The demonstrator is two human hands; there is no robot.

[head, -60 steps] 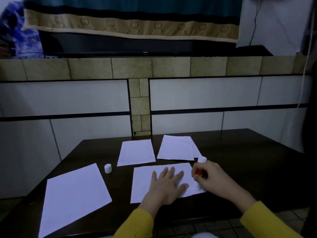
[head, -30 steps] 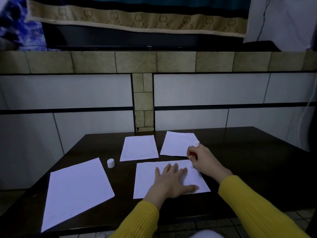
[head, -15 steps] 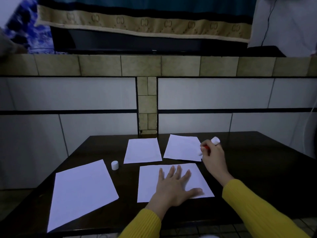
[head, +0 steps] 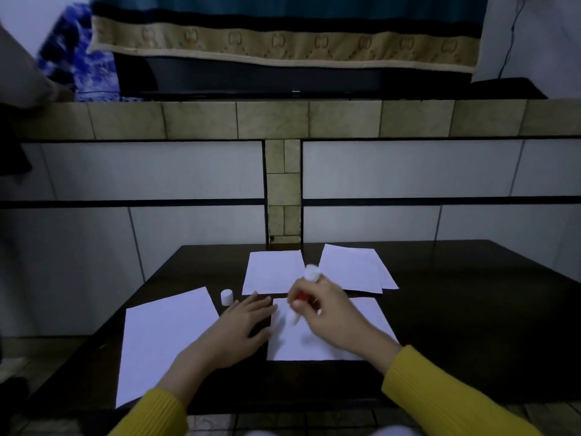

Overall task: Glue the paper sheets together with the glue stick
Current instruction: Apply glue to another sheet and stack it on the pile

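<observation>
My right hand (head: 327,313) grips a red and white glue stick (head: 303,297), tilted, with its lower tip on the upper left part of the near white sheet (head: 355,338). My left hand (head: 243,325) lies flat with fingers spread on the dark table, its fingertips touching that sheet's left edge. The glue stick's white cap (head: 226,297) stands on the table just beyond my left hand. Another white sheet (head: 163,335) lies at the left. Two more sheets lie farther back, the middle sheet (head: 270,270) and the right sheet (head: 352,269), which overlaps another.
The dark table (head: 471,309) stands against a white tiled wall with a beige tile ledge (head: 283,119). A patterned cloth (head: 283,45) hangs over a dark object above the ledge. Tiled floor shows below the table's near edge.
My right hand brought the glue stick from the sheet's far right corner to its upper left part. My left hand slid left off the sheet to its left edge.
</observation>
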